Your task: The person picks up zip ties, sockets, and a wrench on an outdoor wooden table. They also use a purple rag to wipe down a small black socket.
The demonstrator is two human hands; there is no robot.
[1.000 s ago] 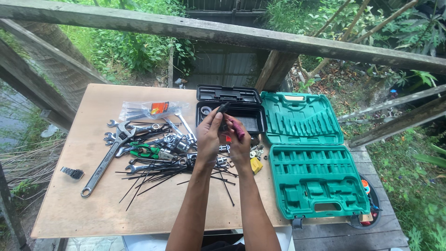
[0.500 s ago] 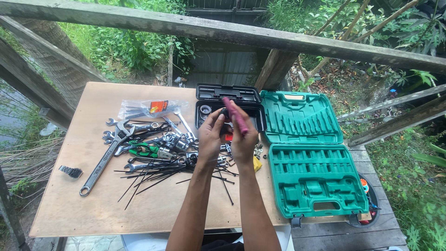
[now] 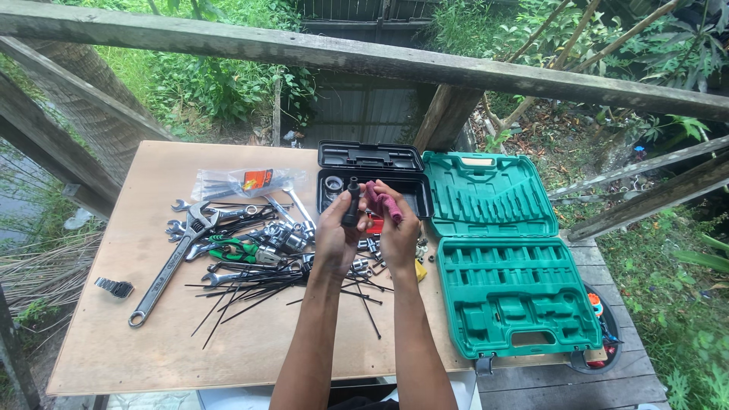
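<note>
**Both hands raised, each gripping a small tool**

Left hand [image 3: 336, 231] curls its fingers round a short black cylindrical tool [image 3: 351, 202], held upright; right hand [image 3: 397, 228] closes on a maroon-handled tool [image 3: 383, 202], tilted; both hover above the bench [image 3: 152, 334], just near of the open black case [image 3: 372, 171]; green case [image 3: 509, 250] lies open at right; wrenches [image 3: 190, 235] and black cable ties [image 3: 250, 292] lie at left.

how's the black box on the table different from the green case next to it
The black box is smaller and narrower than the green case. The black box's tray is one open hollow, while the green case is moulded into many shaped slots. The black box holds a few small parts, and the green case's slots look empty. The person's hands are raised in front of the black box, not the green case. Both lie open, side by side, on the wooden table.
</note>
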